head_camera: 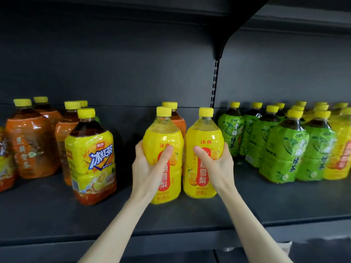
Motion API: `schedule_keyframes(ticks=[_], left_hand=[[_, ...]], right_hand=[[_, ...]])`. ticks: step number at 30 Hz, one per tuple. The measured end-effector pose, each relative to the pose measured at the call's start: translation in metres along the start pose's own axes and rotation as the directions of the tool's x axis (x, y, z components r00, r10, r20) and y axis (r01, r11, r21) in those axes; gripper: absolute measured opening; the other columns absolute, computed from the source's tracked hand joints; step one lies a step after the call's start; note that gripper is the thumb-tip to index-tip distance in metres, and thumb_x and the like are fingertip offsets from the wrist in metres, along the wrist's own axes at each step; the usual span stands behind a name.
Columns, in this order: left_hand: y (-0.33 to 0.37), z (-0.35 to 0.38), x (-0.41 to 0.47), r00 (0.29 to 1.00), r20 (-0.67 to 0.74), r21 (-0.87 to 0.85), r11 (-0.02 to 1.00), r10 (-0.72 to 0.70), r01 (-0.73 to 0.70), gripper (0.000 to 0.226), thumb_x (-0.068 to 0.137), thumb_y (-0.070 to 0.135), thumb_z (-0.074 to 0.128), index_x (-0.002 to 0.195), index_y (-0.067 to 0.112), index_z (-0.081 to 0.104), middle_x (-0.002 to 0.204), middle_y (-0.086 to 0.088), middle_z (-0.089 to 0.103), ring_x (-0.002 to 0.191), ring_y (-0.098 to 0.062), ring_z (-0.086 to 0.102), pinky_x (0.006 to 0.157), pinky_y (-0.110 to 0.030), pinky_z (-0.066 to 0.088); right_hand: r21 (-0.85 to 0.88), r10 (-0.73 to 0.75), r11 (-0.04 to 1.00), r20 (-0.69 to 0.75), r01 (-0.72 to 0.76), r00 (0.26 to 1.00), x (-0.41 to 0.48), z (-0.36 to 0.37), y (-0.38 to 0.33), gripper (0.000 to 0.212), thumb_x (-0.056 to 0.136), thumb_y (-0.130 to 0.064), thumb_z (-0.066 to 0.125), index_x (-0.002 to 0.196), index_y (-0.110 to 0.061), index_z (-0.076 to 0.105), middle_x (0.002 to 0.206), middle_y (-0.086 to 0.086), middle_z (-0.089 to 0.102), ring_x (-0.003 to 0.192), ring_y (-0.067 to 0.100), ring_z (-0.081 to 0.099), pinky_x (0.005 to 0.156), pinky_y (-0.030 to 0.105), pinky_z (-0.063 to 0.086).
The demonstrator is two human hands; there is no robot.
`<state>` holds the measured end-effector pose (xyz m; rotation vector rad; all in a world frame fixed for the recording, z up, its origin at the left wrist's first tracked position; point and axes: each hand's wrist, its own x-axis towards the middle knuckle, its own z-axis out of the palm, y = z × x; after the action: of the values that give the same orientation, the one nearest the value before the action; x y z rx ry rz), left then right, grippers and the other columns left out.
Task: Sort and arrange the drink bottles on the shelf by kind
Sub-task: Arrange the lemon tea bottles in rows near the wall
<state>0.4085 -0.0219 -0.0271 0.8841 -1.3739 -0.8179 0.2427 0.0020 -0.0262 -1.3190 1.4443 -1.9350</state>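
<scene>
Dark grey metal shelf (190, 221), one tier, stocked with large clear plastic drink bottles, all with yellow screw caps.

Centre: two yellow-wrapped pear drink bottles with red label panels, pale yellow liquid showing at the shoulders, standing upright side by side, just touching or nearly so. Left pear bottle (163, 141); right pear bottle (204, 137). Behind the left one, orange-labelled bottles (178, 122), partly hidden.

Left section: yellow-and-orange iced black tea bottle (91, 158) at the front, dark brown liquid at its neck; behind and beside it, orange-wrapped tea bottles (31, 147), also dark liquid.

Right section: a packed block of green-wrapped green tea bottles (281, 147), dark liquid at the necks; yellow-labelled bottles (340, 149) at the far right edge.

Left hand (150, 164): wrapped around the left pear bottle's middle, thumb across the label front.

Right hand (216, 162): wrapped around the right pear bottle's middle, thumb likewise across the front.
</scene>
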Motion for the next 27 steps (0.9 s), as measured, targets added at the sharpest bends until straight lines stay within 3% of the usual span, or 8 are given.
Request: schedule_keyframes(ticks=[4,7,10,12,16,22,27], left_hand=[[0.021,0.018,-0.013,0.998,0.023,-0.09,0.995,0.052,-0.05,0.063,0.072,0.059,0.067,0.122,0.026,0.048,0.102,0.009,0.066,0.088,-0.007,0.067,0.074,-0.029,0.057],[0.045,0.039,-0.023,0.988,0.11,-0.149,0.985,0.105,-0.088,0.047,0.071,0.059,0.064,0.11,0.034,0.052,0.098,0.011,0.067,0.084,-0.002,0.067,0.068,-0.022,0.057],[0.065,0.072,-0.037,0.969,0.187,-0.194,0.973,0.159,-0.122,0.054,0.068,0.066,0.062,0.11,0.033,0.055,0.098,0.008,0.069,0.088,-0.007,0.068,0.072,-0.025,0.055],[0.077,0.098,-0.052,0.962,0.215,-0.22,0.968,0.167,-0.119,0.062,0.064,0.068,0.059,0.11,0.026,0.057,0.097,0.007,0.07,0.088,-0.01,0.068,0.075,-0.029,0.054],[0.096,0.161,-0.101,0.946,0.29,-0.269,0.961,0.144,-0.064,0.056,0.06,0.07,0.057,0.101,0.031,0.057,0.088,0.017,0.069,0.081,-0.005,0.067,0.07,-0.025,0.053],[0.109,0.265,-0.201,0.925,0.371,-0.311,0.949,0.076,0.047,0.06,0.062,0.072,0.059,0.106,0.031,0.06,0.094,0.006,0.071,0.087,-0.013,0.068,0.083,-0.047,0.054],[0.128,0.336,-0.236,0.908,0.413,-0.31,0.949,0.078,0.06,0.054,0.064,0.07,0.057,0.103,0.033,0.06,0.09,0.01,0.071,0.084,-0.009,0.068,0.081,-0.043,0.055]], right_hand=[[-0.001,-0.037,0.999,-0.078,0.037,0.996,-0.015,-0.027,-0.014,0.071,0.054,-0.067,0.07,0.111,-0.026,0.057,0.095,-0.007,0.071,0.085,0.006,0.069,0.077,0.032,0.058],[-0.013,-0.094,0.996,-0.139,0.093,0.986,-0.02,-0.061,-0.032,0.065,0.057,-0.066,0.068,0.107,-0.025,0.059,0.092,-0.007,0.071,0.083,0.004,0.068,0.074,0.026,0.057],[-0.051,-0.143,0.989,-0.19,0.136,0.971,-0.026,-0.106,-0.05,0.06,0.058,-0.065,0.067,0.103,-0.026,0.06,0.087,-0.01,0.071,0.08,0.002,0.068,0.066,0.016,0.053],[-0.071,-0.154,0.987,-0.236,0.141,0.96,-0.032,-0.142,-0.06,0.059,0.059,-0.065,0.067,0.103,-0.025,0.062,0.088,-0.011,0.072,0.08,0.003,0.068,0.066,0.018,0.052],[-0.129,-0.16,0.984,-0.296,0.127,0.942,-0.054,-0.227,-0.072,0.058,0.061,-0.064,0.067,0.106,-0.029,0.062,0.091,-0.014,0.073,0.084,0.005,0.069,0.073,0.025,0.055],[-0.227,-0.11,0.974,-0.351,0.029,0.93,-0.094,-0.366,-0.074,0.06,0.055,-0.069,0.066,0.101,-0.031,0.061,0.087,-0.014,0.072,0.079,0.004,0.069,0.071,0.031,0.055],[-0.248,-0.089,0.969,-0.396,-0.013,0.914,-0.091,-0.445,-0.073,0.061,0.054,-0.073,0.064,0.1,-0.033,0.061,0.089,-0.008,0.071,0.083,0.011,0.069,0.078,0.043,0.057]])
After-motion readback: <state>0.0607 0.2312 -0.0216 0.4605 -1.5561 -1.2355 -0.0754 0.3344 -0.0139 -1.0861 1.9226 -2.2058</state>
